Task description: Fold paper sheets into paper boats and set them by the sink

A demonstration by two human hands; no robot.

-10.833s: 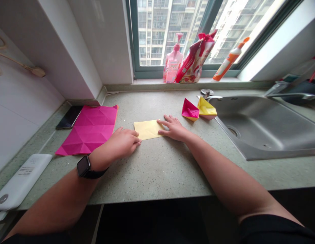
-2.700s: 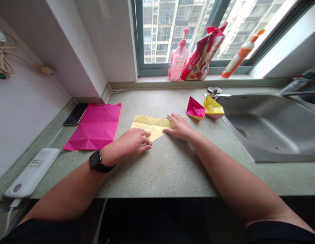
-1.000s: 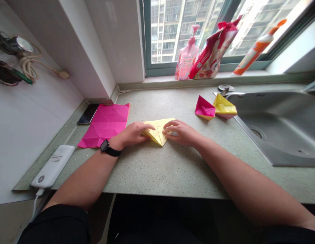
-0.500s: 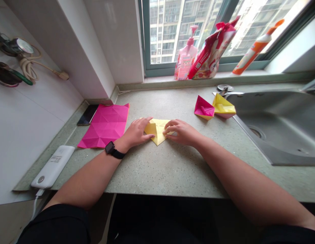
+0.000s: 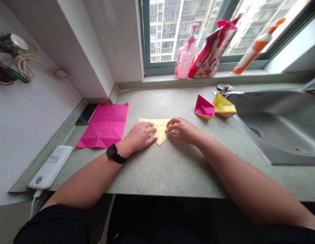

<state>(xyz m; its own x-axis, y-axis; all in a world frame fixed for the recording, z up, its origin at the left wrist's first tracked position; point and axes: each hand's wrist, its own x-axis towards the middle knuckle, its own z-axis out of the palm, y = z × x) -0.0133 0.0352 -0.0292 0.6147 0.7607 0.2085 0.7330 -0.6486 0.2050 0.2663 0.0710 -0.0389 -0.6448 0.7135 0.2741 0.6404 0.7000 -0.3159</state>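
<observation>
Folded paper (image 5: 161, 133) at centre was pale yellow, scored with straight creases. Sheet (image 5: 103, 125) at left: vivid magenta, crisscrossed by a crease pattern, orange showing along its right edge. At right, one paper boat (image 5: 203, 110) was magenta with a yellow underside; its neighbour, a second boat (image 5: 224, 107), was yellow above, pinkish below. Counter (image 5: 157, 174) was grey-green, finely speckled dark. Power bank (image 5: 51, 167), near left, was white; phone (image 5: 86, 114), black. Far bottle (image 5: 252, 51) showed orange and white.

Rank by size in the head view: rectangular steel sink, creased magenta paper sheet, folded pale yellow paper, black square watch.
1. Rectangular steel sink
2. Creased magenta paper sheet
3. Folded pale yellow paper, partly covered
4. Black square watch
</observation>
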